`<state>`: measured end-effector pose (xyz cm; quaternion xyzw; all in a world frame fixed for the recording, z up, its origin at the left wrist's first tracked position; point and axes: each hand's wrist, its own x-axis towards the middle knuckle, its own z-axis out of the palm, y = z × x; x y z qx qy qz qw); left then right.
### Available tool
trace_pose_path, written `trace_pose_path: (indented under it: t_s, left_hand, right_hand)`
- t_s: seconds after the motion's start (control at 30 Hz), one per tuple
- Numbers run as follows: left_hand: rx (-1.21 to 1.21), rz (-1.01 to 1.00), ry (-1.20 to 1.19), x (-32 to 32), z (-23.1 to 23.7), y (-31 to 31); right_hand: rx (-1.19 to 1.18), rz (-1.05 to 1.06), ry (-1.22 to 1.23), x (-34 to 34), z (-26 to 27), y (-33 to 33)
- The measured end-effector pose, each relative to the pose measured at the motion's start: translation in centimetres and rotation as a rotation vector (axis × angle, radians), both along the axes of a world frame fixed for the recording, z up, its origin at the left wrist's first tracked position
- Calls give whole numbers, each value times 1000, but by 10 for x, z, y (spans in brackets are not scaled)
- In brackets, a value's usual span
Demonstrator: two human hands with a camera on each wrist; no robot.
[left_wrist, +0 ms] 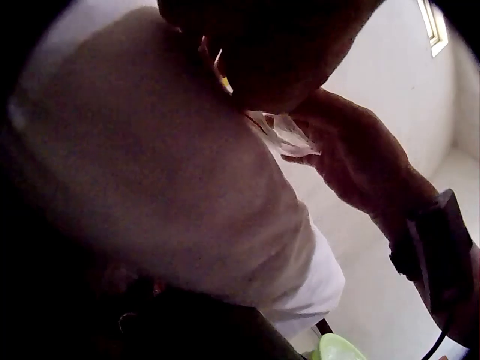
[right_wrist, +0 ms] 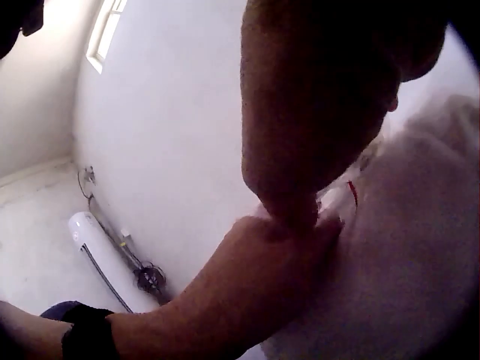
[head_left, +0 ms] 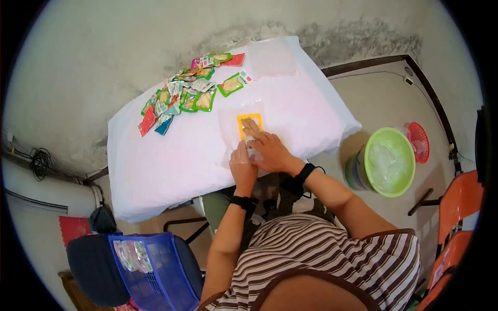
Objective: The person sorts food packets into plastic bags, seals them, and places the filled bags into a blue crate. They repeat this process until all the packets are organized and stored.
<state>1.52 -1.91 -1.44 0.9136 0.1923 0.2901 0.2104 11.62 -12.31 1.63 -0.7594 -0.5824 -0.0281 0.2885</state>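
likely bagging step, yellow-edged packet [head_left: 247, 121] in or on clear bag [head_left: 227, 129], right hand [head_left: 271, 151] over it, left hand [head_left: 243, 163] at near end (both grips unclear), next probably needs steady bag edges

A pale plaster wall [head_left: 129, 57], stained with rough grey patches [head_left: 363, 44], rises behind a table draped in white cloth [head_left: 150, 171]. A dark strip [head_left: 360, 64] edges the smooth beige floor [head_left: 373, 90]. Orange chairs [head_left: 459, 205] stand right; a dark blue padded chair [head_left: 93, 264] stands left. A small light-framed window [right_wrist: 106, 34] glows high up.
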Motion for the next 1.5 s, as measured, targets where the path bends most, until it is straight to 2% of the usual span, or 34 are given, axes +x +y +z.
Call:
trace_pose_path:
  t_s: [0.03, 0.1, 0.2, 0.33, 0.5, 0.57, 0.73, 0.8, 0.87, 1.07, 1.2, 1.27, 1.3, 1.37, 1.4, 1.47, 1.5]
  left_hand:
    - [17, -6, 13, -2, 0, 2]
    - [30, -10, 27, -3, 1, 6]
    - [154, -29, 65, 2, 5, 13]
    - [139, -19, 73, 13, 5, 19]
    - [-4, 72, 35, 20, 5, 21]
    - [-64, 121, 208, 24, 8, 24]
    - [-6, 143, 264, 32, 11, 27]
    - [18, 158, 260, 38, 10, 31]
    - [-16, 177, 410, 45, 11, 35]
    - [5, 135, 306, 48, 13, 35]
    - [157, 7, 205, 10, 18, 25]
    - [303, -130, 364, -20, 20, 16]
    - [305, -127, 368, -35, 22, 12]
    - [237, -318, 343, -55, 32, 10]
    - [239, -316, 346, -56, 43, 15]
    - [-462, -283, 503, -56, 63, 33]
    - [-545, -218, 420, -49, 57, 52]
  right_hand:
    - [3, 0, -2, 0, 0, 3]
    - [-50, -207, 248, 0, -6, 6]
    - [-164, -249, 225, 5, -14, -3]
    - [-102, -176, 242, 14, -30, -3]
    - [-235, -170, 271, 10, -16, -2]
    - [-220, -165, 250, 7, -17, -3]
    - [-205, -152, 202, 3, -18, -7]
    - [-173, -159, 182, 3, -28, -6]
    - [-111, -163, 190, 4, -37, -6]
    - [68, -240, 248, 4, -44, 2]
    - [115, -232, 274, 7, -39, 1]
    - [163, -208, 265, 7, -43, 0]
    - [211, -192, 248, 7, -45, 0]
    - [257, -174, 212, 7, -49, -3]
    - [298, -159, 170, 7, -50, -3]
    - [311, -137, 161, 5, -48, -5]
    - [320, -116, 150, 6, -46, -7]
